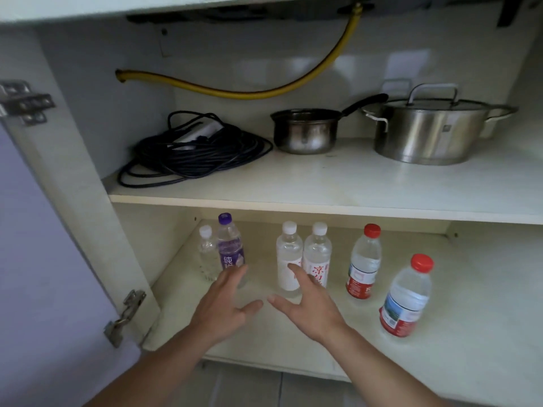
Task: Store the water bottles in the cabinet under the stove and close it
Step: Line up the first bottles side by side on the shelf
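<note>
1. Two bare arms reach in from the bottom, closest to us. The left hand [226, 301] and the right hand [305, 304] are both in the cabinet, over the bottom shelf [440, 365].
2. Both hands are spread, with straight fingers. They hold nothing. The two thumbs are near each other but do not touch.
3. Six bottles stand up on the bottom shelf. None has tipped over.
4. On the left is a small clear bottle [206, 254] with a white cap. The purple bottle [230, 248] stands just beside it. The left hand's fingertips are right in front of the purple bottle. I cannot tell if they touch it.
5. In the middle, two white-cap bottles [289, 254] stand side by side. The right hand's fingers are in front of their labels.
6. On the right are two red-cap bottles. One red-cap bottle [365, 262] is further back. The other red-cap bottle [407, 298] is nearer the front edge.
7. So I think the storing part is done, or nearly done. No bottle is in a hand, and I see no bottle outside.
8. The hands may just be lining the bottles up.
9. The door [44, 259] on the left is wide open. Its hinges [125, 317] show.
10. Closing it is what is left to do.
11. On the top shelf [323, 189] are a black cable [191, 154], a small pot [305, 132] and a big pot [429, 130] with a lid. A yellow hose [235, 94] hangs behind.
</note>
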